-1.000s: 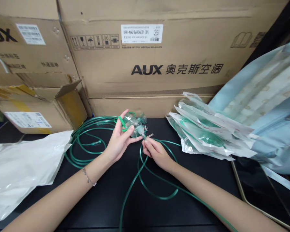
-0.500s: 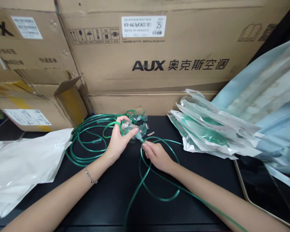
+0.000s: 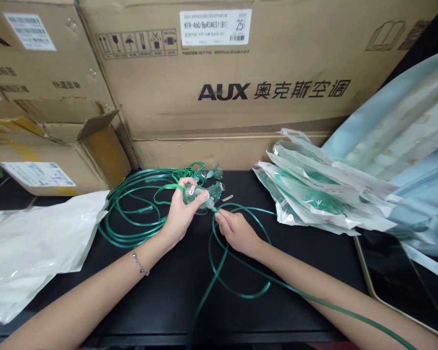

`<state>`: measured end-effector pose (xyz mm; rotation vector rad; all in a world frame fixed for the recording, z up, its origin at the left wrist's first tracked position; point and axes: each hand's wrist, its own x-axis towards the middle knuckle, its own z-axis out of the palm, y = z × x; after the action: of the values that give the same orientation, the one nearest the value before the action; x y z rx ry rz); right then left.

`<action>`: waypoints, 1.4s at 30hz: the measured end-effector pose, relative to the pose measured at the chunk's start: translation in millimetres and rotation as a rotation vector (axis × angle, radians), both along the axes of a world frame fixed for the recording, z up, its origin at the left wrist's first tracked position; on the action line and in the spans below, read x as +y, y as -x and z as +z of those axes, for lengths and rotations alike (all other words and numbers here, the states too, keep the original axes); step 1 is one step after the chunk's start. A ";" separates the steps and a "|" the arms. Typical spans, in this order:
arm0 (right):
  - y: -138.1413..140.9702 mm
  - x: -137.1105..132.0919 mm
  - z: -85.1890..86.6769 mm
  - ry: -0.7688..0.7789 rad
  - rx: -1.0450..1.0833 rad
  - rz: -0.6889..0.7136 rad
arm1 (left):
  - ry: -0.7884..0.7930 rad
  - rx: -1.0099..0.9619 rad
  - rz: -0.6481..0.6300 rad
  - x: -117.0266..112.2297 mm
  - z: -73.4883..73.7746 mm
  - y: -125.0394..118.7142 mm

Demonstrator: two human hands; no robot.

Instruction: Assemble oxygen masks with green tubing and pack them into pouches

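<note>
My left hand (image 3: 185, 208) is closed around a clear green oxygen mask (image 3: 194, 194), thumb on its near side. A green elastic strap (image 3: 164, 194) loops out to the left of the mask. At the mask's whitish connector (image 3: 210, 202), my right hand (image 3: 237, 230) pinches the end of a green oxygen tube (image 3: 219, 268). Whether the tube end is seated in the connector cannot be made out. The tube loops over the black table and across my right forearm. Beyond my left hand lie coiled green tubing (image 3: 120, 214) and another small clear mask piece (image 3: 216, 171).
White plastic packets (image 3: 36, 243) lie at the left, below an opened cardboard box (image 3: 58, 160). Sealed packs with green contents (image 3: 324, 194) are piled at the right, beside light blue fabric (image 3: 423, 160) and a dark tablet-like device (image 3: 397, 277). A large carton (image 3: 149, 107) stands behind.
The view has shifted slightly. Both hands keep their hold on the mask and the tube end, and the tube over my right forearm has moved a little to the right.
</note>
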<state>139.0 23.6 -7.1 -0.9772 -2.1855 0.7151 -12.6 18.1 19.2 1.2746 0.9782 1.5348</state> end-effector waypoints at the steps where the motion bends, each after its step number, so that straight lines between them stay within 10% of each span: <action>1: 0.0 0.0 0.1 -0.003 -0.005 -0.002 | 0.011 -0.026 -0.018 -0.2 -0.4 -0.2; 13: 1.2 -0.9 0.7 -0.026 -0.026 -0.032 | 0.177 -0.275 -0.048 -2.1 -7.5 -7.3; 42: 1.3 -1.0 2.0 0.011 -0.036 -0.021 | 0.104 -0.162 -0.083 1.3 -9.0 -6.0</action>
<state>137.7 22.7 -5.0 -1.0247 -2.2016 0.7051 -6.6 19.4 10.2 1.0871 0.8777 1.4789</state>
